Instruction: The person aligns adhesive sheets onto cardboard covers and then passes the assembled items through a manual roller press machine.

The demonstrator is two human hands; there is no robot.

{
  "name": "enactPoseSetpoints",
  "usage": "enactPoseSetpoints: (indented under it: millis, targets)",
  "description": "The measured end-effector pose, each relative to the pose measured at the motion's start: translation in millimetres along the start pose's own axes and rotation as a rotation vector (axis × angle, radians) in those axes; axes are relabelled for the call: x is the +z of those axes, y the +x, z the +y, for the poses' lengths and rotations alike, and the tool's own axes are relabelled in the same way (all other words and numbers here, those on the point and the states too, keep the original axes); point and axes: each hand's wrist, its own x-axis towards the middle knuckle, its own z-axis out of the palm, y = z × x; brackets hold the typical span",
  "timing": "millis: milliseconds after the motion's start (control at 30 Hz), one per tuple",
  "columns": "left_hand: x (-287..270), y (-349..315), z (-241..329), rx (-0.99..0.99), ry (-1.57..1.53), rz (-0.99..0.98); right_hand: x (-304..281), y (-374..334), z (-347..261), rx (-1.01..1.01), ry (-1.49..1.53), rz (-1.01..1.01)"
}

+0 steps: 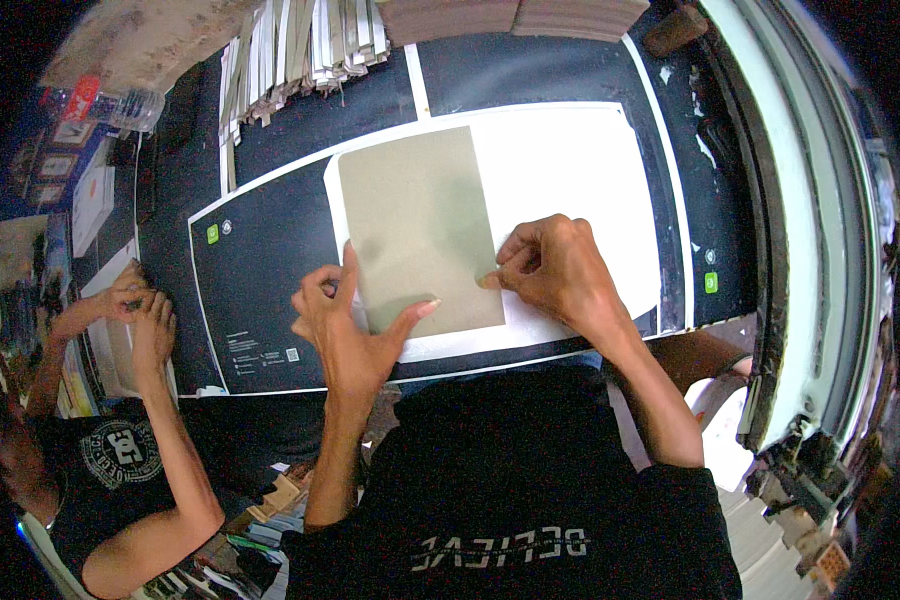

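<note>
A grey-beige rectangular board [420, 220] lies on a large white sheet [580, 160], whose margin shows around the board's edges. My left hand [345, 325] is at the board's lower left corner. Its thumb is stretched over the board's surface and its index finger points up along the left edge, while the other fingers bend outside. At the board's right edge, my right hand [555, 275] is closed in a pinch, the thumb tip over the edge. Anything between those fingertips is too hidden to tell.
Dark printed sheets with white borders [260, 300] cover the table. A bundle of paper strips [305, 50] and stacked boards [570, 18] sit at the far side. On the left, a co-worker's hands [145, 310] work near a plastic bottle [130, 108]. Pale machine rails [820, 200] run along the right.
</note>
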Motion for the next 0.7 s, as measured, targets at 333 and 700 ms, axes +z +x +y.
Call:
enactPoseSetpoints:
  millis: [333,700]
  targets:
    - [41,72,39,0.457,0.036,0.062,3,2,2,-0.091,-0.100,0.021]
    - [54,72,46,0.411,0.148,0.006,-3,3,-1,0.038,-0.057,-0.018]
